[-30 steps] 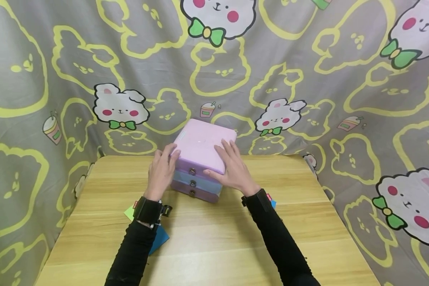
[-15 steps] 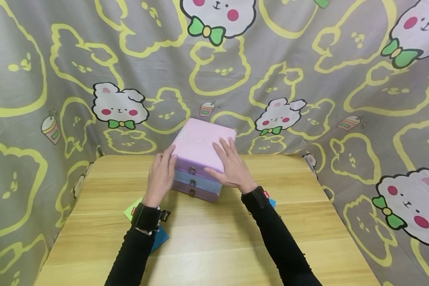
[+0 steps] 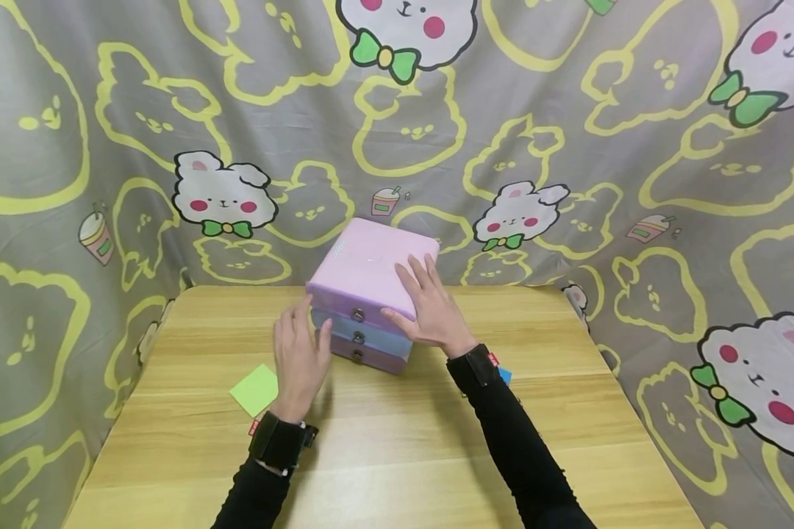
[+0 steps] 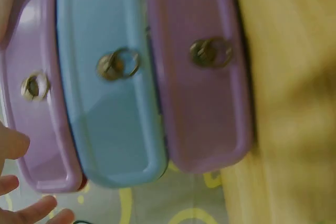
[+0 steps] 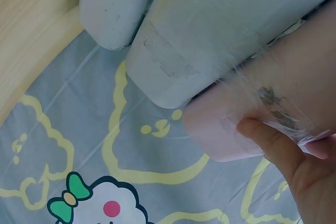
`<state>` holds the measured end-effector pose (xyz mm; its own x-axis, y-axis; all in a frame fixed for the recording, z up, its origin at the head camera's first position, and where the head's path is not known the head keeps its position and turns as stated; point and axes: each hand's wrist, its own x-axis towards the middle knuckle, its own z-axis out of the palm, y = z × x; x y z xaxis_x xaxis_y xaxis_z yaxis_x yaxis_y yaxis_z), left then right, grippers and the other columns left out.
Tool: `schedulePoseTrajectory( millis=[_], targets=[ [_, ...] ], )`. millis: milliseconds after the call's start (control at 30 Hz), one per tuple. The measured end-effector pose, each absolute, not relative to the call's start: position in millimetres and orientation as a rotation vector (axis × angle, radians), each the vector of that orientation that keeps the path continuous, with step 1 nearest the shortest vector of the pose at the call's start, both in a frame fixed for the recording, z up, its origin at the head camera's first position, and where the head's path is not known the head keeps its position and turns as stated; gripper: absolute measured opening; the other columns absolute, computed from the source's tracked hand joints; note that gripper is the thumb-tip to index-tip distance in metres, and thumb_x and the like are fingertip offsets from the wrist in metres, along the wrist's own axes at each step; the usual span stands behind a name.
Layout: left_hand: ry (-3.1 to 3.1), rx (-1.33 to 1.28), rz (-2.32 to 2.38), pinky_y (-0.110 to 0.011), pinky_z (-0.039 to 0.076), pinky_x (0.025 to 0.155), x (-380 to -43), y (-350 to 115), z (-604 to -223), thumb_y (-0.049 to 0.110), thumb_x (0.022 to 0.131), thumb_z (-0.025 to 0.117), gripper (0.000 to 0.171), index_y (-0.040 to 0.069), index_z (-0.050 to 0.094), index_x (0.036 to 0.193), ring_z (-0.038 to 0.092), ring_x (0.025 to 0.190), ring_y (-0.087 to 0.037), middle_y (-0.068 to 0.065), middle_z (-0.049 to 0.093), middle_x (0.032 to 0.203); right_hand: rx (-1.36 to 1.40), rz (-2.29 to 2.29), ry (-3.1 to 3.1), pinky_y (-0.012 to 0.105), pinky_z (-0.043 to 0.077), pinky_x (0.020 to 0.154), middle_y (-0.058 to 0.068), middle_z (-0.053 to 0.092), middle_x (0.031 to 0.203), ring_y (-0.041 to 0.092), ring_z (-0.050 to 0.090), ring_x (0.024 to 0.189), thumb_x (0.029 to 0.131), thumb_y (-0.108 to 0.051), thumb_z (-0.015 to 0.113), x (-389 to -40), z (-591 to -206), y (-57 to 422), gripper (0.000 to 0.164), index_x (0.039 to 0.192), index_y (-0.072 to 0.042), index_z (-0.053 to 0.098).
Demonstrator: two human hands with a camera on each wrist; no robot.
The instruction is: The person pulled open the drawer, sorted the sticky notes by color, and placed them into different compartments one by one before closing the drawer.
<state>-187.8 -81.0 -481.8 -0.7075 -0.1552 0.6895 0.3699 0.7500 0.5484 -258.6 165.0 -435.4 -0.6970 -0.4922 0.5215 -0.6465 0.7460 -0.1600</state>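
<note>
The person's two arms angle inward in black, the left sleeve (image 3: 254,499) and right sleeve (image 3: 519,441) ending near a black left wrist strap (image 3: 276,444) and right wrist strap (image 3: 471,366). I see the left hand (image 3: 301,360) loosely bent, thumb apart; the right hand (image 3: 434,310) reaches farther forward, fingers extended, thumb stretched inward.

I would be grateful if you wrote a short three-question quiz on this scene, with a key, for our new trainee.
1. Multiple choice: what colour is the front of the middle drawer in the drawer box? a) green b) blue c) yellow
2. True or false: the right hand touches the top of the drawer box.
3. Count: how many ring handles show in the left wrist view?

Key: 1. b; 2. true; 3. three.
</note>
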Motion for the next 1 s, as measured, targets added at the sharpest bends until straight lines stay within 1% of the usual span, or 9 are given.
schedulePoseTrajectory(
  millis=[100, 233, 400, 500, 633, 833, 1000],
  targets=[
    [-2.170, -0.189, -0.897, -0.056, 0.048, 0.095, -180, -75, -491, 0.013, 0.093, 0.070, 0.043, -0.004, 0.059, 0.130, 0.057, 0.109, -0.043, -0.028, 0.062, 0.121, 0.867, 0.464, -2.479, 0.060, 0.034, 0.120, 0.026, 0.038, 0.160, 0.047, 0.023, 0.154, 0.093, -0.082, 0.017, -259, -436, 166, 0.101, 0.153, -0.004, 0.043],
    [-2.190, -0.250, -0.909, -0.055, 0.052, 0.091, -172, -69, -505, 0.010, 0.090, 0.071, 0.032, -0.004, 0.065, 0.119, 0.061, 0.103, -0.041, -0.026, 0.066, 0.113, 0.874, 0.465, -2.479, 0.059, 0.032, 0.121, 0.026, 0.037, 0.161, 0.047, 0.023, 0.154, 0.093, -0.083, 0.017, -259, -436, 166, 0.102, 0.153, -0.004, 0.043],
    [-2.270, -0.292, -0.904, -0.054, 0.055, 0.087, -165, -63, -522, 0.009, 0.088, 0.074, 0.028, -0.001, 0.068, 0.114, 0.064, 0.097, -0.038, -0.023, 0.069, 0.107, 0.860, 0.469, -2.503, 0.061, 0.035, 0.119, 0.025, 0.036, 0.162, 0.047, 0.021, 0.155, 0.091, -0.085, 0.017, -259, -437, 167, 0.104, 0.154, -0.006, 0.041],
    [-2.330, -0.298, -0.907, -0.055, 0.055, 0.088, -162, -60, -529, 0.010, 0.089, 0.074, 0.029, 0.002, 0.069, 0.116, 0.065, 0.098, -0.037, -0.022, 0.069, 0.107, 0.852, 0.472, -2.516, 0.063, 0.036, 0.117, 0.024, 0.035, 0.162, 0.047, 0.020, 0.155, 0.090, -0.086, 0.017, -258, -437, 167, 0.104, 0.154, -0.007, 0.041],
    [-2.412, -0.304, -0.901, -0.054, 0.055, 0.092, -160, -56, -538, 0.011, 0.090, 0.073, 0.032, 0.004, 0.068, 0.121, 0.064, 0.103, -0.037, -0.021, 0.069, 0.112, 0.847, 0.487, -2.533, 0.064, 0.037, 0.116, 0.023, 0.034, 0.163, 0.047, 0.019, 0.156, 0.090, -0.086, 0.018, -257, -437, 167, 0.104, 0.155, -0.008, 0.041],
    [-2.465, -0.302, -0.891, -0.052, 0.055, 0.089, -161, -52, -545, 0.012, 0.091, 0.073, 0.040, 0.006, 0.065, 0.129, 0.063, 0.104, -0.035, -0.019, 0.069, 0.113, 0.843, 0.503, -2.549, 0.062, 0.033, 0.120, 0.022, 0.034, 0.164, 0.045, 0.017, 0.157, 0.089, -0.087, 0.019, -257, -436, 168, 0.105, 0.155, -0.008, 0.040],
    [-2.503, -0.288, -0.882, -0.050, 0.056, 0.088, -162, -50, -547, 0.013, 0.092, 0.072, 0.042, 0.008, 0.064, 0.133, 0.063, 0.104, -0.035, -0.019, 0.068, 0.117, 0.829, 0.510, -2.567, 0.062, 0.034, 0.119, 0.021, 0.033, 0.164, 0.043, 0.016, 0.157, 0.088, -0.088, 0.020, -256, -436, 168, 0.105, 0.156, -0.010, 0.039]
  ],
)
